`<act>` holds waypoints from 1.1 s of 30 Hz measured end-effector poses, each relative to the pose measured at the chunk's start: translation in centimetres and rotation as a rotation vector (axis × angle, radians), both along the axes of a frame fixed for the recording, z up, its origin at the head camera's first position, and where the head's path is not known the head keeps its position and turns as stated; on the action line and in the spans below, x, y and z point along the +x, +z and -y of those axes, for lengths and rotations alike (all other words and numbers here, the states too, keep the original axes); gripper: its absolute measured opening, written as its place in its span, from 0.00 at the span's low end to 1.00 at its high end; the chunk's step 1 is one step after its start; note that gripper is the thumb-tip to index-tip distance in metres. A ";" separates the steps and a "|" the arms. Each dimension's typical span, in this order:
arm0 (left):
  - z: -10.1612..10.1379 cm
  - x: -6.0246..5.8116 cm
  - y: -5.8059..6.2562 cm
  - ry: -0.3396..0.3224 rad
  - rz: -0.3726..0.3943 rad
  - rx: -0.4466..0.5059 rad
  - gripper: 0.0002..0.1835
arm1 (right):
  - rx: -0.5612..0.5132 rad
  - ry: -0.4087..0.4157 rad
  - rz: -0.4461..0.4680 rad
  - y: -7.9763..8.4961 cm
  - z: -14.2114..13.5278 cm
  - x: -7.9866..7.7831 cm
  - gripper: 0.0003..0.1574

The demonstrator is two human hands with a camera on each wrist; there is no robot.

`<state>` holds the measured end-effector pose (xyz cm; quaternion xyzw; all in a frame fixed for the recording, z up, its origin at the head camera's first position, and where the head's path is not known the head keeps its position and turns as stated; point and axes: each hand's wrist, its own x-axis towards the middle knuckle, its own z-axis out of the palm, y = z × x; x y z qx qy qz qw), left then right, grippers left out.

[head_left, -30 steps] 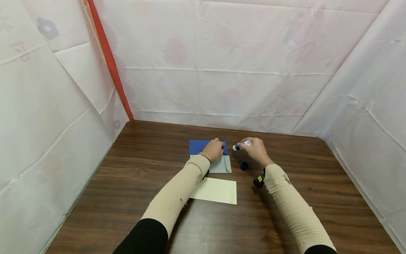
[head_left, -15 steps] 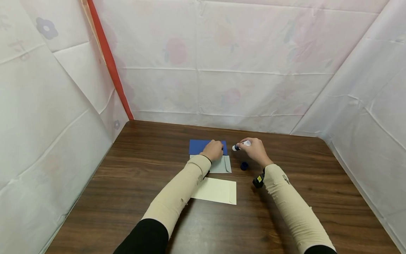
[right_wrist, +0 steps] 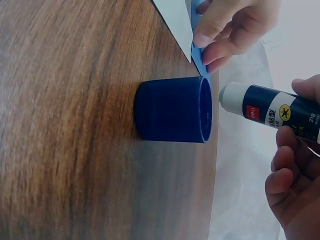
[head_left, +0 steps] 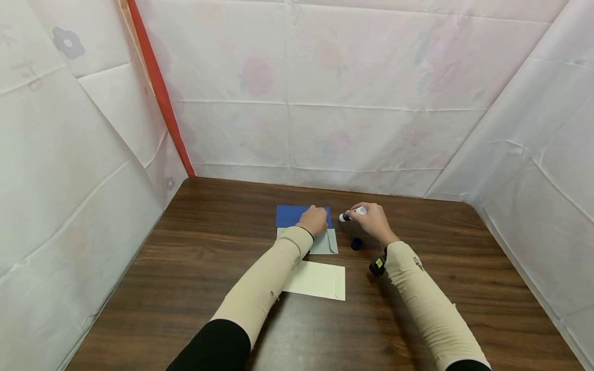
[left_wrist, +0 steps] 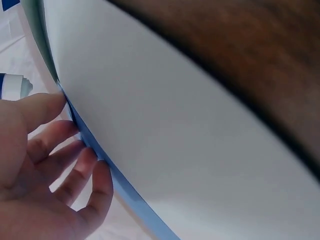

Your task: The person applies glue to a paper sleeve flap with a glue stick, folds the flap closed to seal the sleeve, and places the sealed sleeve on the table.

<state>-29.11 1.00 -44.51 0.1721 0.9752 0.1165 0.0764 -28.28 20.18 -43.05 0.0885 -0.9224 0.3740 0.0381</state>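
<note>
At the blue envelope [head_left: 289,216] my left hand [head_left: 313,220] has its thumb and curled fingers on the right-hand edge, pinching it. The left wrist view shows those fingertips along a blue edge [left_wrist: 132,192], beside a pale envelope [left_wrist: 165,115]. My right hand [head_left: 375,221] grips an uncapped glue stick [right_wrist: 280,110], its white tip pointing left and held apart from the blue envelope. Below it, the dark blue cap [right_wrist: 172,110] stands on the table, hollow end up.
A grey envelope [head_left: 328,245] lies just in front of the blue one. Nearer still is a cream envelope [head_left: 320,281], partly under the left forearm. The brown wooden table [head_left: 185,268] is enclosed by white sheets [head_left: 371,77] at the back and sides.
My left hand and forearm have shifted slightly to the right over the blue envelope. The right hand keeps holding the glue stick in nearly the same place.
</note>
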 end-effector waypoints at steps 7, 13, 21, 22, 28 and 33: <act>-0.4 -0.2 0.3 0.033 0.040 -0.042 0.26 | -0.016 0.004 -0.018 0.2 0.1 -0.2 0.19; -0.2 0.4 0.6 0.024 0.025 -0.150 0.26 | -0.016 0.002 -0.013 0.3 0.2 -0.1 0.19; -0.6 0.5 0.8 0.017 0.016 -0.178 0.26 | -0.004 -0.021 -0.044 0.4 0.2 -0.2 0.19; -0.7 0.4 0.8 0.018 0.023 -0.176 0.25 | 0.001 -0.022 -0.044 0.5 0.2 -0.2 0.19; -1.1 0.6 1.1 0.030 0.053 -0.157 0.26 | 0.002 -0.023 -0.040 0.3 0.1 0.0 0.19; -1.2 1.2 1.5 0.014 0.041 -0.182 0.28 | -0.009 -0.019 -0.036 -0.1 0.0 0.1 0.18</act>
